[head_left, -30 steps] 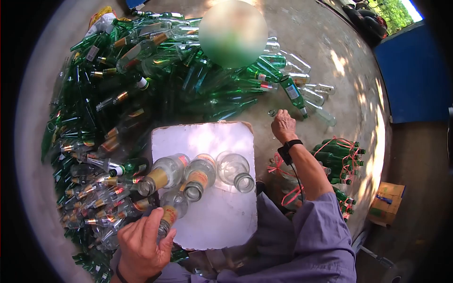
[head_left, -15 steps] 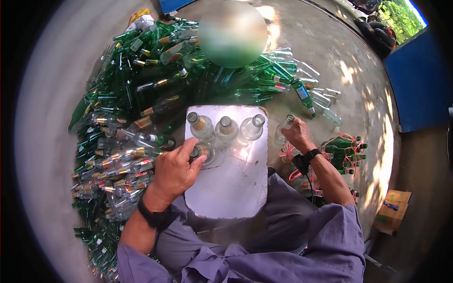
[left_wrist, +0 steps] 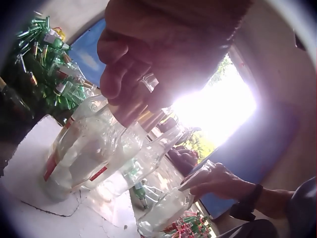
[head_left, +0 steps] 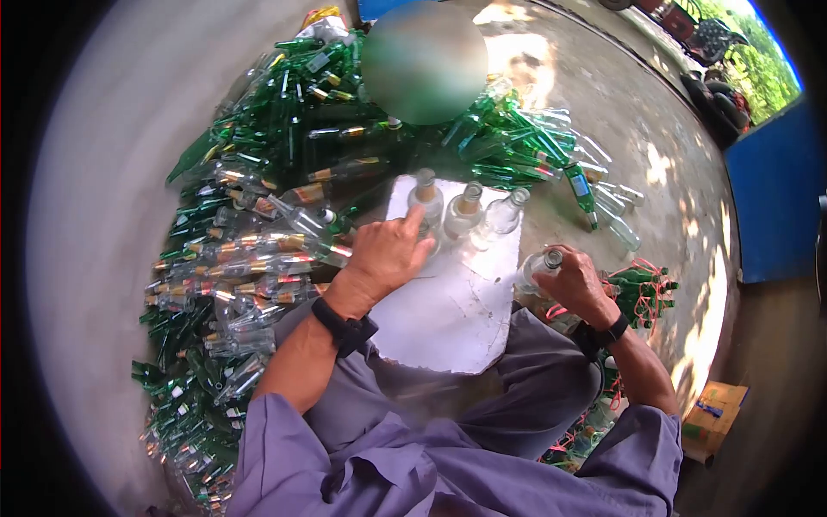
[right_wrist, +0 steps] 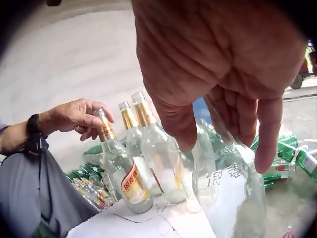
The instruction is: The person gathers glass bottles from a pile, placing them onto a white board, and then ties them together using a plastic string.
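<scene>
Several clear glass bottles stand upright on a white board (head_left: 457, 319). My left hand (head_left: 383, 258) pinches the neck of the nearest one, whose red and yellow label (right_wrist: 132, 182) shows in the right wrist view. Behind it are three more bottles, one at the back left (head_left: 425, 205), one in the middle (head_left: 464, 214) and one at the right (head_left: 501, 217). Beside the board's right edge, my right hand (head_left: 575, 283) grips another clear bottle (head_left: 529, 276) around its upper part. Raised characters show on that bottle's glass (right_wrist: 223, 176) in the right wrist view.
A large heap of green bottles (head_left: 284, 121) and clear bottles (head_left: 258, 250) lies left of and beyond the board. Loose bottles (head_left: 581, 194) lie on the floor at the right, near green bottles tied with pink string (head_left: 642, 293). A cardboard box (head_left: 715, 418) is farther right.
The left hand's bottle went from tilted to upright on the board. My right hand reached down to a bottle on the floor, took hold of it and brought it nearer the board. The head view has shifted.
</scene>
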### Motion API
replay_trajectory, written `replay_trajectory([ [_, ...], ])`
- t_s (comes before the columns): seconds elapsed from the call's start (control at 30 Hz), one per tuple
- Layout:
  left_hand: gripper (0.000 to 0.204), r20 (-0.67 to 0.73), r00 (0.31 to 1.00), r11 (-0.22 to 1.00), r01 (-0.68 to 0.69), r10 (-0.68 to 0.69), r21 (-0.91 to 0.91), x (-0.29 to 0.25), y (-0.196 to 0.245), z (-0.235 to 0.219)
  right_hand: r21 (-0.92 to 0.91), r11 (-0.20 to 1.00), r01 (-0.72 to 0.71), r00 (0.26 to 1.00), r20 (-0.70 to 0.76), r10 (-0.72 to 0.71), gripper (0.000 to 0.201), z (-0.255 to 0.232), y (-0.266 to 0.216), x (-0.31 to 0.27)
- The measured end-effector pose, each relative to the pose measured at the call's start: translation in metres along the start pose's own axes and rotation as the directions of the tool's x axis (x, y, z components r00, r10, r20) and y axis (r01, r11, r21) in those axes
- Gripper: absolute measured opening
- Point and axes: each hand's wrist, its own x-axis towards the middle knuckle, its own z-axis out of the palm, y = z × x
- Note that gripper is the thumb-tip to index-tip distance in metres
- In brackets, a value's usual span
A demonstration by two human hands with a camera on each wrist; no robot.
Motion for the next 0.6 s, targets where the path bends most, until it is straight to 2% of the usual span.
replay_trajectory([
  [0.03,0.042,-0.011,0.999,0.999,0.036,-0.035,0.022,-0.002,-0.001,-0.001,0.015,0.999,0.034,0.999,0.012,-0.034,0.028,-0.009,-0.023,0.0],
  [0.07,0.043,-0.002,1.0,1.0,0.019,-0.019,0.012,-0.002,-0.001,-0.001,0.105,0.992,-0.073,0.997,0.04,0.069,0.029,-0.006,-0.028,0.001],
  [0.17,0.045,0.009,1.0,1.0,0.018,-0.018,0.006,-0.004,-0.001,-0.004,0.096,0.994,-0.044,0.997,0.062,0.038,0.029,-0.005,-0.051,0.007],
  [0.23,0.046,0.027,1.0,1.0,0.014,-0.013,-0.017,-0.004,-0.001,-0.004,0.197,0.974,-0.115,0.989,0.111,0.094,0.028,-0.003,-0.069,0.01],
  [0.3,0.045,0.019,1.0,1.0,0.01,-0.01,-0.012,-0.004,-0.002,-0.006,0.177,0.978,-0.109,0.988,0.127,0.087,0.028,0.004,-0.088,0.017],
  [0.33,0.045,0.015,1.0,1.0,0.002,-0.002,-0.006,-0.004,-0.001,-0.005,0.16,0.981,-0.107,0.986,0.142,0.084,0.028,0.005,-0.092,0.021],
  [0.37,0.045,0.023,1.0,1.0,-0.005,0.005,-0.019,-0.004,-0.001,-0.005,0.179,0.981,0.078,0.994,0.062,-0.09,0.041,0.02,-0.076,0.025],
  [0.47,0.043,0.014,1.0,1.0,-0.016,0.016,-0.014,-0.005,-0.002,-0.008,0.196,0.98,-0.031,0.993,0.116,0.009,0.03,0.033,-0.09,0.039],
  [0.6,0.043,0.018,1.0,1.0,-0.001,0.001,-0.027,-0.005,-0.003,-0.01,0.206,0.978,-0.026,0.997,0.076,0.011,0.032,0.054,-0.094,0.053],
])
